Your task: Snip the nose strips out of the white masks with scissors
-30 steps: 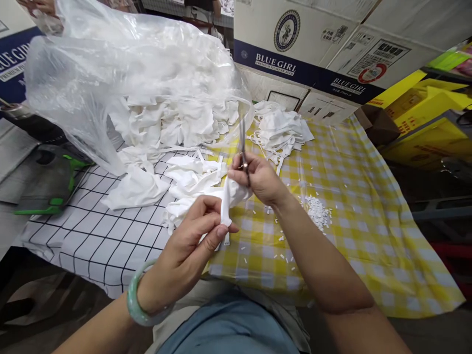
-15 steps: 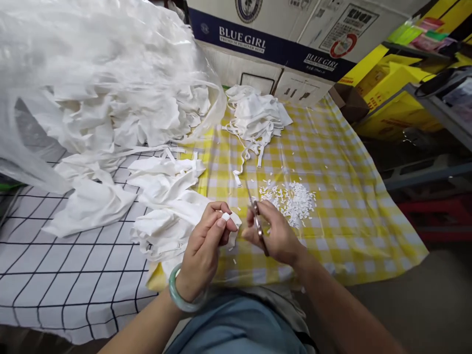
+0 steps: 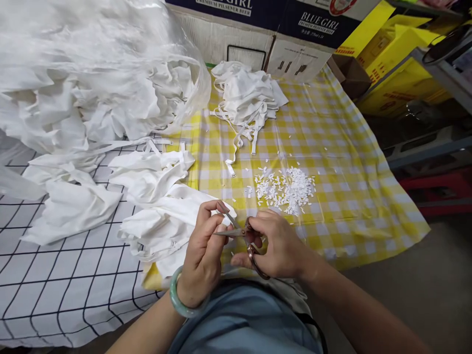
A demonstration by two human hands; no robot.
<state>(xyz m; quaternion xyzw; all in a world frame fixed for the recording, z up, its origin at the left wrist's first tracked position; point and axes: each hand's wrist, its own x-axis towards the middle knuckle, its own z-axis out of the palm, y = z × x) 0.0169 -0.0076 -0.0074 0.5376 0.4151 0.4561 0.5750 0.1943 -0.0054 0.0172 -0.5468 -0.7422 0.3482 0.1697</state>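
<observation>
My left hand (image 3: 205,248), a green bangle on its wrist, pinches the end of a white cloth piece (image 3: 191,200) between thumb and fingers. Most of the pinched end is hidden by the fingers and blades. A pair of scissors (image 3: 239,232) is in my right hand (image 3: 282,241), thumb and fingers through its loops. Its blades are spread and point left, right at the fingertips of my left hand. Beyond my right hand lies a pile of tiny white snippets (image 3: 297,189) on the yellow checked tablecloth (image 3: 350,196).
White cloth pieces with straps (image 3: 151,172) lie left on a white grid cloth (image 3: 66,265). A large clear plastic bag (image 3: 110,54) of white cloth stands behind. Another strapped heap (image 3: 250,96) lies near beer cartons (image 3: 247,37). A shelf (image 3: 438,147) is at right.
The scissors have swung left from beside my left hand, and their blades now stand spread at its fingertips. My view has tipped downward a little.
</observation>
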